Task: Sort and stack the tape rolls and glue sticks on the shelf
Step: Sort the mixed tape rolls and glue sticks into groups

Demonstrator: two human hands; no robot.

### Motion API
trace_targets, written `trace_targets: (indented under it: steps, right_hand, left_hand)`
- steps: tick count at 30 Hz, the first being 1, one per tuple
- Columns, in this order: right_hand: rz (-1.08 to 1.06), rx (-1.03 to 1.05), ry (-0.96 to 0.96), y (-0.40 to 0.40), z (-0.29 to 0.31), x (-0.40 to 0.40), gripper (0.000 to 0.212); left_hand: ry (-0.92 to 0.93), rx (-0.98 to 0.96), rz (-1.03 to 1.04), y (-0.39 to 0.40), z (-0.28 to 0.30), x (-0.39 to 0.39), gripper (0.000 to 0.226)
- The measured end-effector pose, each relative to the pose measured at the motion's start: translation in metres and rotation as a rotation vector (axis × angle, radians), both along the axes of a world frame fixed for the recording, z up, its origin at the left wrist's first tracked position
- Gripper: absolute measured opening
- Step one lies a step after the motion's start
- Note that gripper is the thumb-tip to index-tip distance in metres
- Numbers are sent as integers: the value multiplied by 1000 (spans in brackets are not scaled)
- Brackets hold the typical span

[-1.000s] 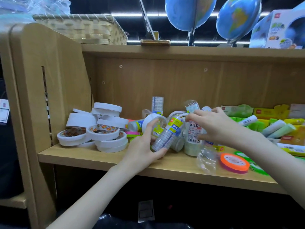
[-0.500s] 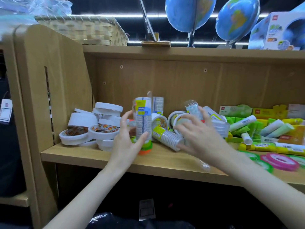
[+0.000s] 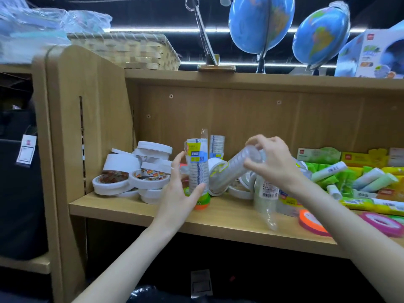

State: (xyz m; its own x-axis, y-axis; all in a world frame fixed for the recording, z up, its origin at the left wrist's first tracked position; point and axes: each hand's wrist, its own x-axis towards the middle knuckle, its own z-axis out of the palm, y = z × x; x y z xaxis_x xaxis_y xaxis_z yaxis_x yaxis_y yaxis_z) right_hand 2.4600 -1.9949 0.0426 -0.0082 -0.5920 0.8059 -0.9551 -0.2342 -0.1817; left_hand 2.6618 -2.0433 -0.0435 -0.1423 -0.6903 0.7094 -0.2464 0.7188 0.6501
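White tape rolls [image 3: 122,171], blue globes [image 3: 260,25]

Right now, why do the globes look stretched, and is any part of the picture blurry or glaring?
Head view: the wide lens bends the edges, so the globes look egg-shaped and the top shelf board curves. The right hand and the clear tape pack it grips are smeared by motion, as is the plastic wrap top left. Ceiling light strips glare white; the space under the shelf is dark.
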Motion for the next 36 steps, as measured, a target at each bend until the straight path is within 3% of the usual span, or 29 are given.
trace_targets:
  steps: [3,9,16,21,24,28,31,33,36]
  right_hand:
    - [101,-38,-135,13,13,-3,50]
    - [109,75,-14,19,8,-12,22]
    - [11,-27,62,-7,4,-12,30]
    - [-110,-254,106,3,-14,-19,44]
    - [-224,-254,70,12,-20,-26,49]
    - [-210,-243,81,22,-24,-33,53]
    - [-189,-224,83,28,-32,-33,64]
    - [-212,-214,113,31,-35,-33,67]
    - [-251,-285,165,35,-29,-26,63]
  left_hand:
    - [-33,-15,-4,3,-3,-6,78]
    - [-156,-85,-5,3,-10,-28,81]
    - [-493,-85,82,3,-1,-65,89]
    - [-746,-133,161,-2,5,-77,72]
    - [-682,-171,120,-5,5,-73,57]
    - [-388,-358,159,-11,10,-55,35]
    - [-197,-375,231,-22,14,-43,31]
    - [-194,-306,239,-29,16,-35,37]
    - [-391,-71,192,-38,18,-31,63]
